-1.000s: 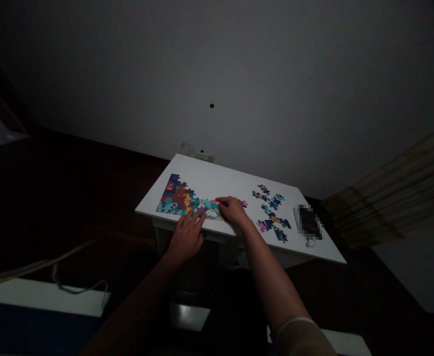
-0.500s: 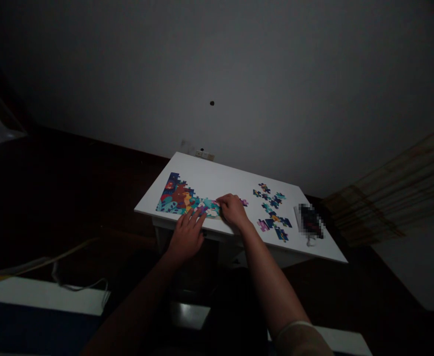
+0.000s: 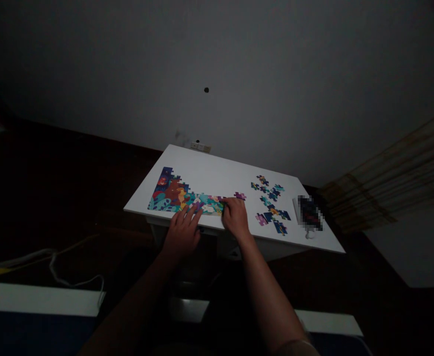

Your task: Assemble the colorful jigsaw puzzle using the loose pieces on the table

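Note:
A colourful, partly joined jigsaw puzzle (image 3: 174, 190) lies on the left half of the white table (image 3: 205, 170). My left hand (image 3: 184, 231) rests on its lower edge, fingers spread and flat. At the puzzle's right end, my right hand (image 3: 236, 217) is closed with its fingertips down on a puzzle piece (image 3: 223, 203); the hand hides most of that piece. Just beyond those knuckles lies a loose pink puzzle piece (image 3: 240, 196). Several loose puzzle pieces (image 3: 272, 197) are scattered farther right, a pink one (image 3: 261, 219) among them.
A blurred-out object (image 3: 309, 213) sits near the table's right edge. Behind the table rises a grey wall (image 3: 276, 99) with a socket (image 3: 200, 147). A striped curtain (image 3: 383, 188) hangs at the right. A pale cable (image 3: 54, 267) runs at the lower left.
My right hand has shifted a little right along the puzzle's end, with its fingers still bent. More of the loose pink piece shows. My left hand stays on the puzzle; the view has tilted slightly.

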A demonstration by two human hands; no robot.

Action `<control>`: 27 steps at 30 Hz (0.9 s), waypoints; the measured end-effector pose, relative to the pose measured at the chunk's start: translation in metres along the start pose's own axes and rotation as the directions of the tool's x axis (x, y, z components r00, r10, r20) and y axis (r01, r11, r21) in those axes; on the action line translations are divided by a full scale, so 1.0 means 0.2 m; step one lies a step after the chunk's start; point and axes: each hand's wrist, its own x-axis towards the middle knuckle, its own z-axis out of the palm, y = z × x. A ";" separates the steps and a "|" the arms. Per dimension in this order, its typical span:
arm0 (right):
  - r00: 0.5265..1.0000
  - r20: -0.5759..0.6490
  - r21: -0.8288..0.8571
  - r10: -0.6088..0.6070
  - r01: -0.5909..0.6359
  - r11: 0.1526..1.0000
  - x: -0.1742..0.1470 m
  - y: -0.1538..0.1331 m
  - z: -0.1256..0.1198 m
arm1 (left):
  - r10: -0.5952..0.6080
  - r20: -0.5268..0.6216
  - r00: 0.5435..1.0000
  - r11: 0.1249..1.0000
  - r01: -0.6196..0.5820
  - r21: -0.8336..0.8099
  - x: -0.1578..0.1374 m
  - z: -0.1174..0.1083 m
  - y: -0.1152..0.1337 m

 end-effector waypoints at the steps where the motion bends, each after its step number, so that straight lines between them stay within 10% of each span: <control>1: 1.000 -0.009 0.004 -0.006 0.006 1.000 0.00 0.00 0.00 | -0.003 0.002 1.000 1.000 0.003 0.004 0.00 0.00 0.00; 27: 1.000 -0.010 -0.059 0.013 -0.013 0.998 0.00 -0.03 0.01 | 0.005 -0.005 1.000 1.000 -0.006 -0.021 -0.01 -0.08 0.02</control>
